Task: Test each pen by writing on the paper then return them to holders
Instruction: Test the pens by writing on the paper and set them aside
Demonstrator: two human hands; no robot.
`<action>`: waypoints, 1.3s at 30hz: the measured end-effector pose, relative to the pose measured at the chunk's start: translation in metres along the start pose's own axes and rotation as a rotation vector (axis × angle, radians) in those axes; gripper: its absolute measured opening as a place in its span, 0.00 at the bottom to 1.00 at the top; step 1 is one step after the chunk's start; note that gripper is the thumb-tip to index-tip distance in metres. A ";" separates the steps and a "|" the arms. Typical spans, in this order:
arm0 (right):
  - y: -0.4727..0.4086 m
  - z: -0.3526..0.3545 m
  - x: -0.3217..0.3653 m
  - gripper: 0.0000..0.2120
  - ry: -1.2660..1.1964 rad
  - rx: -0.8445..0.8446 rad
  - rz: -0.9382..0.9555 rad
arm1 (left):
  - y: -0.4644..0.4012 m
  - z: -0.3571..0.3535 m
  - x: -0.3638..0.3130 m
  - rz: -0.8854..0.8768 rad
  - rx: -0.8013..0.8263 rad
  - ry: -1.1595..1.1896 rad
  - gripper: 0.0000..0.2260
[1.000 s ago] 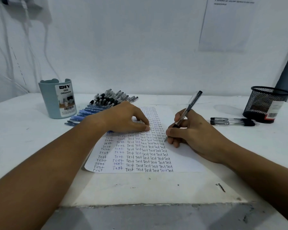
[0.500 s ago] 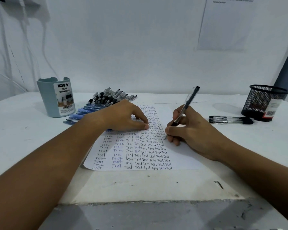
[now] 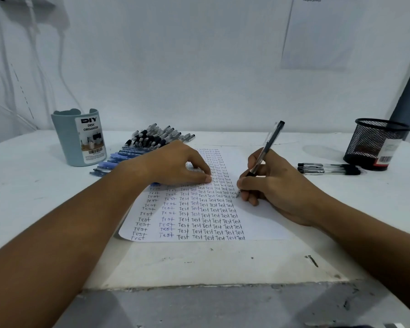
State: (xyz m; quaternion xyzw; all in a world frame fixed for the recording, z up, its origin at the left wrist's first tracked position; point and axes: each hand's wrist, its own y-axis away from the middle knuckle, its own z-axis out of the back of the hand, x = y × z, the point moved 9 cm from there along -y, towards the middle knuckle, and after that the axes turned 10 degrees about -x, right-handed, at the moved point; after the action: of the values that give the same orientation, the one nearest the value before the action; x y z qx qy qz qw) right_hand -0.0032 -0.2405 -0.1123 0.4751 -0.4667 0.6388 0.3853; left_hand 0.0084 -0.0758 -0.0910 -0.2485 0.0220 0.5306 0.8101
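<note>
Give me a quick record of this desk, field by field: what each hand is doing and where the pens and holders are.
right hand: right hand grips a black pen, tip on the paper
left hand: left hand presses the paper down with its fingertips
paper: columns of the word "Test"
loose pens: pile of pens left of the paper; two black pens on the right
holders: blue-grey cup at left, black mesh cup at right
surface: white table

Holders: two [image 3: 79, 138] [image 3: 374, 144]. Paper: one [image 3: 258, 223]. Hands: two [image 3: 175, 164] [image 3: 277, 185].
</note>
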 end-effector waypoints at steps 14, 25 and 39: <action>-0.002 0.003 -0.001 0.14 0.042 -0.033 0.035 | -0.001 0.001 -0.001 -0.020 -0.007 -0.022 0.10; -0.004 0.004 -0.003 0.15 -0.029 -0.057 -0.010 | 0.000 0.002 0.001 0.006 -0.024 -0.044 0.11; -0.062 0.016 -0.004 0.06 -0.198 -0.249 -0.136 | -0.001 0.019 0.008 0.056 -0.199 -0.173 0.11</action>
State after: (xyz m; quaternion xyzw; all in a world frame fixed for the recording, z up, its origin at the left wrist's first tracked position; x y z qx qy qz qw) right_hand 0.0602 -0.2395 -0.0999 0.5150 -0.5446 0.4986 0.4355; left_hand 0.0083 -0.0612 -0.0759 -0.2803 -0.0940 0.5719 0.7652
